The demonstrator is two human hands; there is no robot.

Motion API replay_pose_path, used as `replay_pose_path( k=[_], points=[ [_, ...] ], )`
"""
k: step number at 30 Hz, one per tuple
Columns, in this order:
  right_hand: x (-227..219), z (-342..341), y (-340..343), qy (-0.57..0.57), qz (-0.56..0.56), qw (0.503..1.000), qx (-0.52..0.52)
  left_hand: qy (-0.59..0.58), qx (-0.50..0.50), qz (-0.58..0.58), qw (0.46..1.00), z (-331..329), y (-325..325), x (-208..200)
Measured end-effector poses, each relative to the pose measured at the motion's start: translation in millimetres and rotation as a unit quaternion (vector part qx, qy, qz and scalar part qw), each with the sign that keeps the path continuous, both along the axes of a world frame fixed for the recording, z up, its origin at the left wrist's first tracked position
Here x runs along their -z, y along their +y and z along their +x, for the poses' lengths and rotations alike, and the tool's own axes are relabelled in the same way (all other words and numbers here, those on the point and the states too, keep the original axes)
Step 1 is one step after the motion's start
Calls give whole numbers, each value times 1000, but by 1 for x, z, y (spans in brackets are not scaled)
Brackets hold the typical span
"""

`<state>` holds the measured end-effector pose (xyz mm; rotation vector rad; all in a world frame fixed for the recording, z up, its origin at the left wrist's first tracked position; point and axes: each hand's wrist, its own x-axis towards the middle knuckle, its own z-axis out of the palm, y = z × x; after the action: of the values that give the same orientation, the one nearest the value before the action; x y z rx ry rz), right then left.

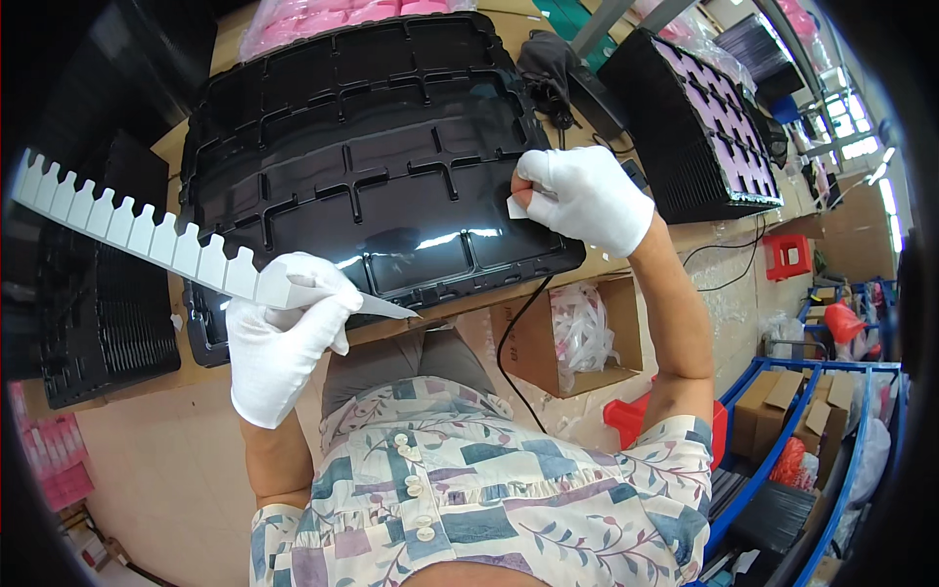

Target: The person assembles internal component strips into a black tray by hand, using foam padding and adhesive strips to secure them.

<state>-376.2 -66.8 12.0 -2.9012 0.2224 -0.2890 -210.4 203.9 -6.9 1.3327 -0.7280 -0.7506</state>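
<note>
My left hand (pixel 284 338), in a white glove, grips a long white strip of die-cut tabs (pixel 137 235), probably stickers. The strip runs out to the upper left over the table, and its pointed end sticks out to the right of my fingers. My right hand (pixel 597 196), also gloved with bare fingertips showing, is pinched at the right part of a black plastic tray (pixel 396 217). A small white tab (pixel 516 208) shows at its fingertips; whether it touches the tray I cannot tell. Molded ridges divide the shiny tray into compartments.
Stacked black trays stand at the left (pixel 108 293) and a stack with pink contents (pixel 685 127) at the right. Pink goods in plastic (pixel 333 15) lie behind. Below the table edge are a cardboard box of white scraps (pixel 626 328), a black cable (pixel 504 342) and a blue rack (pixel 748 382).
</note>
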Motion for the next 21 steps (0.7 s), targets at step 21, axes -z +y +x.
replay_pose_path(
  k=[21],
  points=[
    [-3,-9,13,-2,74,994,-84,-13,2,-16,1000,3,2,5]
  ],
)
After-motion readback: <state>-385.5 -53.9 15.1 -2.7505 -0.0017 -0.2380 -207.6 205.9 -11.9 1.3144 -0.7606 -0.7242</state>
